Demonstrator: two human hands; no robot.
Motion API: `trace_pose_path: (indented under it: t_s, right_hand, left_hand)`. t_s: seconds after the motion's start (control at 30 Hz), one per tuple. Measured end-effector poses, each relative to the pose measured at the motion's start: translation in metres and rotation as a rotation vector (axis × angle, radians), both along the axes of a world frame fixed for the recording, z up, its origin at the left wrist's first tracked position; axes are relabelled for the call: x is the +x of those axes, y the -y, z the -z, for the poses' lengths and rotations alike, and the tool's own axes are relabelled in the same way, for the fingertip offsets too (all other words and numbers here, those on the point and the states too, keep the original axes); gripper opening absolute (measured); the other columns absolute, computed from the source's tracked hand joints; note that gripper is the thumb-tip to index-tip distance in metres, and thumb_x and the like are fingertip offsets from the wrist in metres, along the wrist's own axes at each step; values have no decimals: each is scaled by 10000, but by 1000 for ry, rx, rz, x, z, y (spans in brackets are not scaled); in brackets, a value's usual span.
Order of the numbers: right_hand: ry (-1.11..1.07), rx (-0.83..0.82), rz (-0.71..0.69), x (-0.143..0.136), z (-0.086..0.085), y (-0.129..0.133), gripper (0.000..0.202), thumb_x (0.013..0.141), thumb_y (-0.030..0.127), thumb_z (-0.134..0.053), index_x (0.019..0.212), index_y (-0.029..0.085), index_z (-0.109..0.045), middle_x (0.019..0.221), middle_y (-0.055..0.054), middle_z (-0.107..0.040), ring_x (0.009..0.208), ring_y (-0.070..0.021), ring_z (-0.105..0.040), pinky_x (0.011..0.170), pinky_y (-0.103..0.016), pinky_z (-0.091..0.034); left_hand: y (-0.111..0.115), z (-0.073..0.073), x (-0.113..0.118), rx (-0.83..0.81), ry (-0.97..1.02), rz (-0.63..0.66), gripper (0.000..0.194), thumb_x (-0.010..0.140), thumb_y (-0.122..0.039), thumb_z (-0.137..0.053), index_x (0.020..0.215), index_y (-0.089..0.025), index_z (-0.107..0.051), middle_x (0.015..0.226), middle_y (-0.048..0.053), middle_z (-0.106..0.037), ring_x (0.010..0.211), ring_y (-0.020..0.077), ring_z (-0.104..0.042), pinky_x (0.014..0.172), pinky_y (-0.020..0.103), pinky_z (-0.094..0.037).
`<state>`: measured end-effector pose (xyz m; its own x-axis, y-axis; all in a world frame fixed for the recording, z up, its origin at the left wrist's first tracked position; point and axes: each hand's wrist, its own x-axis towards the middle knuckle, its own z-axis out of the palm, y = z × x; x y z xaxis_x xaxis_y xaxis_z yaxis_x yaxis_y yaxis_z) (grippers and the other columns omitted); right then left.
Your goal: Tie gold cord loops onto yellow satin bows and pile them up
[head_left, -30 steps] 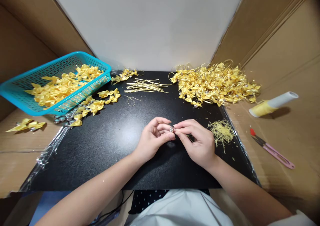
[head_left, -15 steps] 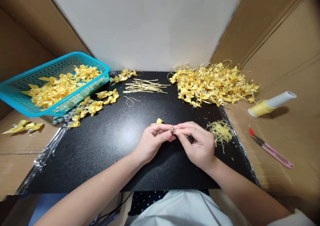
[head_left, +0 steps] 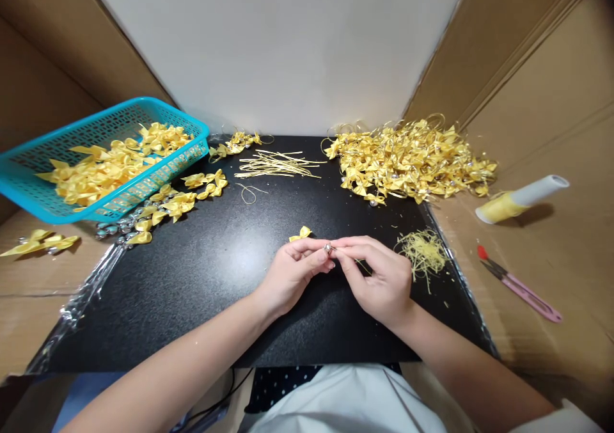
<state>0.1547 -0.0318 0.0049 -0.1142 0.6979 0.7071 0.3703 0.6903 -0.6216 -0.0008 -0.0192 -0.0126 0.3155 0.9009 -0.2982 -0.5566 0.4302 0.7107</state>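
A black tabletop spans the foreground, with a turquoise basket of yellow bows at far left and a heap of corded bows at far right. The left hand and right hand meet near the middle. A single bow shows just past the left fingers; whether they hold it is hidden. A silver bell is pinched in the left fingertips, above the tabletop, and thin yellow cord in the right, just beside it

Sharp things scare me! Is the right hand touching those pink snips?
Apart. The head view shows black tabletop and cardboard between the right hand and the pink snips.
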Motion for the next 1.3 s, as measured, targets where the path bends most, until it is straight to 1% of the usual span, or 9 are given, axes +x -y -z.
trace_pose_path:
  t_s: [0.23,0.43,0.5,0.6,0.73,0.9,1.07,1.17,1.3]
  right_hand:
    - [52,43,-13,0,0,-1,196,819,10,-591,869,174,-685,859,-80,-748,815,-174,-710,741,-314,-596]
    - [84,96,-8,0,0,0,202,806,-18,-591,882,147,-680,868,-102,-747,822,-171,-706,743,-314,-593]
    - [90,92,12,0,0,0,198,810,-10,-590,871,158,-678,857,-93,-748,814,-168,-705,742,-315,-591]
    - [95,75,37,0,-1,-1,198,832,16,-569,848,184,-671,839,-73,-748,802,-163,-706,729,-317,-592]
    - [108,68,47,-1,-1,-2,181,839,28,-565,824,183,-658,821,-77,-744,803,-164,-708,721,-310,-594]
    - [116,77,64,-2,1,-3,166,827,14,-581,801,164,-648,791,-88,-736,798,-166,-709,721,-301,-597]
    - [102,64,55,-1,2,-2,166,820,15,-594,821,168,-656,813,-83,-740,809,-165,-710,734,-302,-600]
    - [98,62,49,-1,1,-1,173,821,15,-593,830,174,-661,824,-76,-744,817,-160,-712,739,-296,-600]
    - [107,62,64,-2,-1,-1,176,834,30,-580,815,186,-660,818,-64,-747,797,-155,-713,719,-290,-602]
  left_hand:
    - [-1,0,-1,-51,16,28,262,534,-270,-913,725,-167,-767,669,7,-723,556,48,-623,593,136,-519]
    - [-2,0,0,-41,1,33,268,539,-276,-911,728,-154,-765,652,4,-710,544,47,-611,580,138,-516]
    - [-1,0,1,-24,-18,30,262,555,-274,-904,739,-150,-766,656,8,-711,545,50,-612,586,146,-521]
    - [0,0,3,22,-65,1,257,574,-260,-895,766,-151,-764,654,6,-710,562,55,-626,603,146,-530]
    - [3,-3,5,114,-150,-70,246,602,-237,-880,776,-147,-731,618,-13,-695,553,57,-632,583,132,-528]
    - [9,-8,5,229,-248,-153,204,670,-196,-832,748,-148,-649,684,-17,-721,580,67,-660,599,148,-553]
    - [12,-8,5,313,-369,-195,161,716,-200,-794,769,-152,-650,740,-5,-733,642,86,-689,655,171,-577]
    - [12,-7,5,346,-401,-209,157,727,-208,-782,771,-159,-640,734,-9,-726,637,89,-688,649,177,-578]
    - [10,-6,4,403,-426,-232,189,733,-202,-772,755,-173,-587,704,-29,-698,633,89,-676,635,181,-565]
